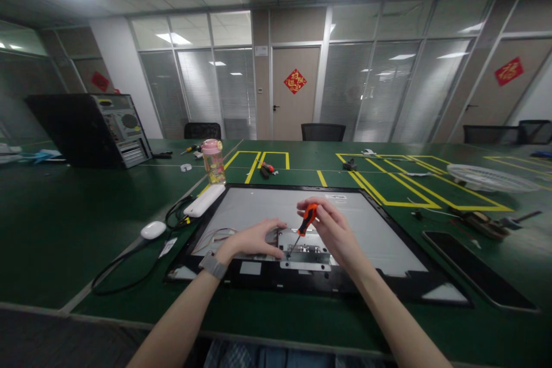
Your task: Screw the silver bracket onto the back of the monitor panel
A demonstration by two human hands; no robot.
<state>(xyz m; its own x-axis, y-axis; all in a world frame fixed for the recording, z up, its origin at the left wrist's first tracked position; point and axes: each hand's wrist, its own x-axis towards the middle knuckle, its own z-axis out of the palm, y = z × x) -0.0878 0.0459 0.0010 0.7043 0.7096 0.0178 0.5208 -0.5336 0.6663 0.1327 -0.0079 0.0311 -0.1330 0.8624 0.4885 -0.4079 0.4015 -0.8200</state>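
My right hand (334,224) grips an orange-and-black screwdriver (307,220) by its handle. The shaft slants down to the left, its tip at the left part of a metal bracket (308,266). That bracket lies on the back of a flat display panel (259,201), grey with a black frame, flat on the table. My left hand (261,237), a watch on its wrist, rests at the bracket's left edge with thumb and fingers apart. Thin wires (219,234) run across the panel beside it. Whether the tip sits in a screw is too small to tell.
A white power strip (207,200), a white mouse-like piece (153,230) and black cable lie left. Behind stands a pink-lidded bottle (213,161). A black computer case (81,129) is far left. Right are a phone (478,269), a power tool (485,223) and a white round rack (491,177).
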